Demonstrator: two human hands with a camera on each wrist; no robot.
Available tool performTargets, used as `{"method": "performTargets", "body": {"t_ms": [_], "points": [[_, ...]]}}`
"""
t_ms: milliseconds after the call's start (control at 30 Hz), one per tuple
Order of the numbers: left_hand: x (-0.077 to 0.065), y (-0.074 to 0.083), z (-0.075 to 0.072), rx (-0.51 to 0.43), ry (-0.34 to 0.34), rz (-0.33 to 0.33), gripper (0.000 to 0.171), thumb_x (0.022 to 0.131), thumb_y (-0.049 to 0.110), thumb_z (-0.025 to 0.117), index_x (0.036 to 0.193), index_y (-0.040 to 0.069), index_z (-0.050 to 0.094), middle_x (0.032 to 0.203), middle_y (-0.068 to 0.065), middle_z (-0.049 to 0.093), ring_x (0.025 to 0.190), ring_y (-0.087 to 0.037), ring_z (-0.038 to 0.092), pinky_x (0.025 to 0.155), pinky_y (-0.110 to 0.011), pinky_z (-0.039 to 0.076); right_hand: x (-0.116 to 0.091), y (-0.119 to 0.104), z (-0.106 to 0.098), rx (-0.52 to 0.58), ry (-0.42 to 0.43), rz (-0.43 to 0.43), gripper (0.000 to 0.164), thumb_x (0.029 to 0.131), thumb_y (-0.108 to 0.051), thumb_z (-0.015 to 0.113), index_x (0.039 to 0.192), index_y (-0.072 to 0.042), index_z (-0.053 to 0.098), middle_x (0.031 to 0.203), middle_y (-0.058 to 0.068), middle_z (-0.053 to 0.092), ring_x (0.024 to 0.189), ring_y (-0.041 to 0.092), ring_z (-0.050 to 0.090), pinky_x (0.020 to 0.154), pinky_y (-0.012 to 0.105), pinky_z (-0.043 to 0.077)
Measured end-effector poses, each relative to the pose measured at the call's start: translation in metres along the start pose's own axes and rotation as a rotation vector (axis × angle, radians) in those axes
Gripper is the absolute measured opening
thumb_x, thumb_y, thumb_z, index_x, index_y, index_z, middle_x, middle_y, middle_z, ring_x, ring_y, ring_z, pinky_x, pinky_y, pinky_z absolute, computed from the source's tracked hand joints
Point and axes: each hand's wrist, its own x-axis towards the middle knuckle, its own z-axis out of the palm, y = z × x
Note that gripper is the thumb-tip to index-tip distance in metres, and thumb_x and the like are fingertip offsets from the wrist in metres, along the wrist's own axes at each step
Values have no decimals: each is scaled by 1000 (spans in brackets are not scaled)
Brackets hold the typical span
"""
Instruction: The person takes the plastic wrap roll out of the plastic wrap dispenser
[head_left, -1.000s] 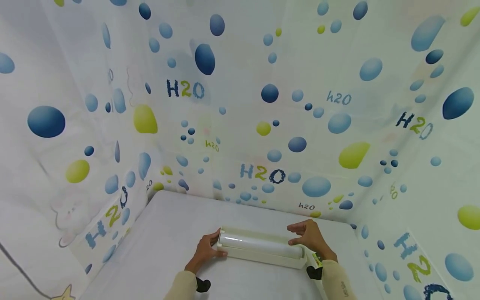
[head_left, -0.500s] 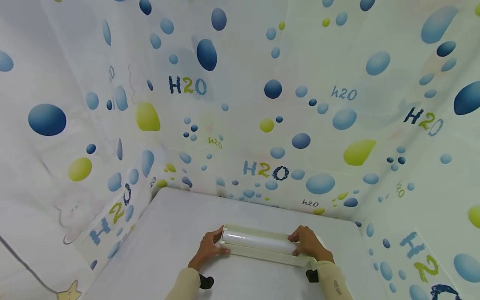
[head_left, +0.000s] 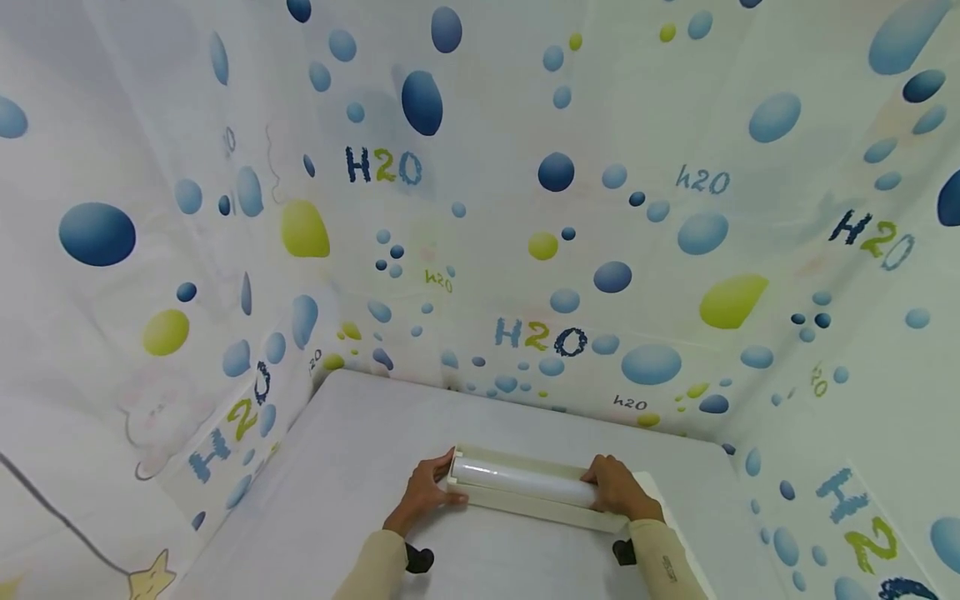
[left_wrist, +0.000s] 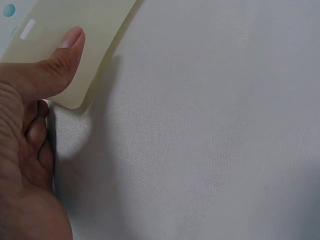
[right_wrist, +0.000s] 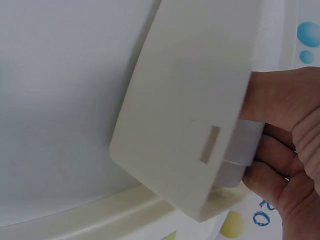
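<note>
A cream plastic cling film dispenser lies on the white surface with its top uncovered, and a shiny roll of cling film sits inside it. My left hand grips the dispenser's left end; in the left wrist view the thumb of that hand presses the cream wall. At the other end, my right hand holds the roll's end inside the dispenser. The right wrist view has the fingers of this hand curled about the roll, beside the slotted dispenser wall. Part of the roll's right end is hidden.
A long cream panel lies under and beside my right forearm. The white tabletop meets a curtain printed with drops and H2O lettering at the back and both sides.
My right hand has come down from above the dispenser onto the roll's right end and taken hold of it. The left hand keeps its grip. The head view has shifted slightly.
</note>
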Motion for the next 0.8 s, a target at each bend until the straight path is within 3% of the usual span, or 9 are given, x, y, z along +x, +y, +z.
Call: {"method": "performTargets", "body": {"t_ms": [200,533,800], "points": [[1,1,-1,18,5,10,101,71,10,103,155,-9,51,156,-29,58,141,-51,62,121,-63,47,4,0,5,-54,35,-24,40,64,2,103,100,-1,85,91,5,76,83,21,64,83,45,62],[2,-8,3,12,-11,-7,104,70,17,105,156,-7,51,156,-27,58,141,-50,63,120,-65,47,8,10,16,-25,34,61,43,60,6,101,99,0,86,90,4,76,82,19,62,85,47,61],[3,-10,2,5,-5,12,104,69,15,105,155,-8,52,155,-27,59,139,-50,64,119,-65,47,8,10,14,-18,35,40,47,57,5,101,101,-1,88,86,2,73,78,16,56,77,39,55]]}}
